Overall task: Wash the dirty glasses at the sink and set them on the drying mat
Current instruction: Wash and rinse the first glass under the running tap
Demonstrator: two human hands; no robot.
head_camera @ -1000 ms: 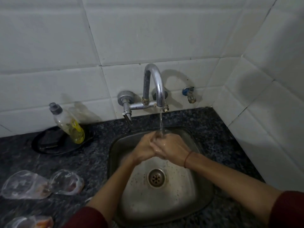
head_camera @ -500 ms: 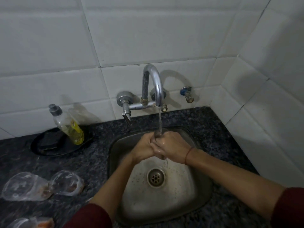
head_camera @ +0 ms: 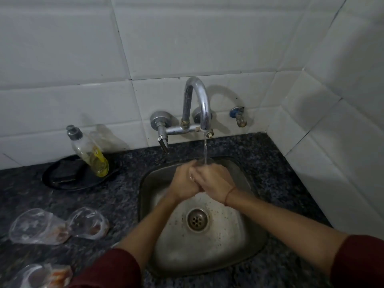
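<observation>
Both my hands are pressed together over the steel sink point(head_camera: 209, 252), right under the water running from the chrome tap point(head_camera: 197, 100). My left hand point(head_camera: 182, 181) and my right hand point(head_camera: 215, 179) are closed around a clear glass point(head_camera: 208, 160). Only a faint piece of its rim shows above my fingers, where the stream lands. Three dirty clear glasses lie on their sides on the dark counter at the left: one point(head_camera: 35, 227), a second point(head_camera: 89, 223) beside it, and a third point(head_camera: 39, 275) at the bottom edge. No drying mat is in view.
A soap bottle point(head_camera: 89, 152) with yellow liquid leans on a black round dish point(head_camera: 62, 177) against the tiled wall, left of the tap. A small valve point(head_camera: 239, 116) sticks out of the wall to the tap's right. White tiles close the corner on the right.
My hands stay clasped under the running water, with only small shifts of the fingers. The glasses on the counter have not moved.
</observation>
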